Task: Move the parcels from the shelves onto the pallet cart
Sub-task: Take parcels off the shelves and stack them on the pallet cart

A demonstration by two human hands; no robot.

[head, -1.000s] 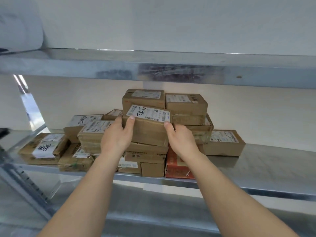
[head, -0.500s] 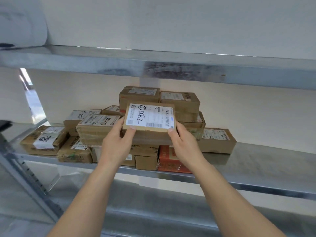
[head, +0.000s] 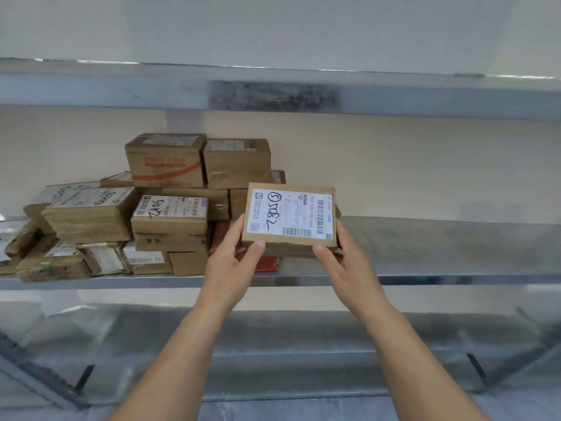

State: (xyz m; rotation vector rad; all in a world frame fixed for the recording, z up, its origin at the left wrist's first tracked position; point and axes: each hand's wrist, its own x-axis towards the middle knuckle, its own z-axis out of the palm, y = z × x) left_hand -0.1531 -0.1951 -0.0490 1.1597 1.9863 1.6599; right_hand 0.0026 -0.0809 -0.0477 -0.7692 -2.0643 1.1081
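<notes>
The fingers of the left hand (head: pixel 233 265) and the right hand (head: pixel 349 262) are mostly hidden behind the held parcel (head: pixel 290 218), with only the thumbs plain on its near edge. Behind the left hand, a red parcel (head: pixel 268 264) is largely covered. The label's fine print is too small to read. Far left of the left hand, the leftmost parcels (head: pixel 9 253) are cut off at the edge.

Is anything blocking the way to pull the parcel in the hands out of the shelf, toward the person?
Nothing visible does. The left hand and right hand hold the parcel in front of the pile, well below the upper shelf. The cart is not in view.
</notes>
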